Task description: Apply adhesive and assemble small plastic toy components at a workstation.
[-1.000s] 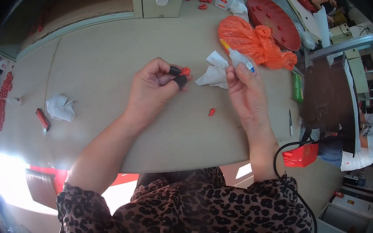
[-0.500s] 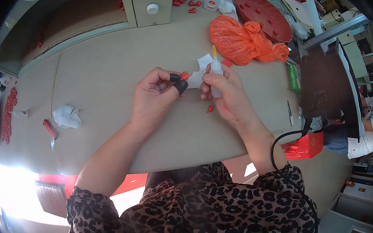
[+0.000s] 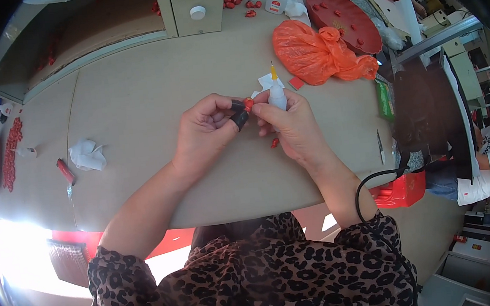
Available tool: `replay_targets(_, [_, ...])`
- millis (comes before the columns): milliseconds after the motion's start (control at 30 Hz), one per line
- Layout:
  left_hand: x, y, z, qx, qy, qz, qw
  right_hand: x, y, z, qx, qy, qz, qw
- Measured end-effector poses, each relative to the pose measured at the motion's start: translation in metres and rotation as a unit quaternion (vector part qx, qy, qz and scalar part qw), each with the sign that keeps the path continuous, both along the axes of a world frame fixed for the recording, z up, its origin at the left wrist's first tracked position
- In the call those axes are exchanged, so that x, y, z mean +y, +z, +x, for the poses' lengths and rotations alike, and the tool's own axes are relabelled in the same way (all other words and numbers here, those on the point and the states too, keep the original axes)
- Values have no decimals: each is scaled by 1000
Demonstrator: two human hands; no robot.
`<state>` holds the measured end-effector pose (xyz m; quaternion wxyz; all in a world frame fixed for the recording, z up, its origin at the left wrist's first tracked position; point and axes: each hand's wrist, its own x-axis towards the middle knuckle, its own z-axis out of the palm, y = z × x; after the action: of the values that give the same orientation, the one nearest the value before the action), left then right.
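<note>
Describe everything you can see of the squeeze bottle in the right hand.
The squeeze bottle is small and white, plastic by its look, with a tapered yellow nozzle that ends in a thin tip. No cap shows over the tip. The right hand grips it, hiding its lower body. It is held over the table, nozzle pointing toward the far side. Its fill level cannot be told.

Bottle (image 3: 277, 98) smooth plast.; bag (image 3: 305, 54) crinkly plast.; tabletop (image 3: 130, 87) matt; red pc (image 3: 248, 102) prob. glossy.
</note>
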<state>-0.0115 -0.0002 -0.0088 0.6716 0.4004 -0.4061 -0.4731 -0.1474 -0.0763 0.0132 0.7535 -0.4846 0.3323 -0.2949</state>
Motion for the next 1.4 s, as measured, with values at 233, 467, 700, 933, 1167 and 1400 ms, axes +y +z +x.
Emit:
replay_targets(233, [1, 8, 0, -9, 14, 39, 999, -2, -3, 0, 8, 8, -12, 1000])
replay_targets(467, [1, 6, 5, -8, 40, 61, 997, -6, 5, -4, 41, 18, -9, 999])
replay_targets(700, [-2, 8, 10, -54, 81, 105, 990, -15, 14, -11, -20, -17, -26, 999])
replay_targets(933, [-2, 7, 12, -47, 72, 125, 988, -28, 1, -20, -50, -10, -59, 997])
replay_targets(1167, [-4, 10, 17, -47, 52, 157, 985, -28, -1, -17, -124, -77, -31, 989])
replay_targets(1400, [-4, 8, 14, -32, 63, 152, 986, -20, -4, -11, -106, -38, -79, 991])
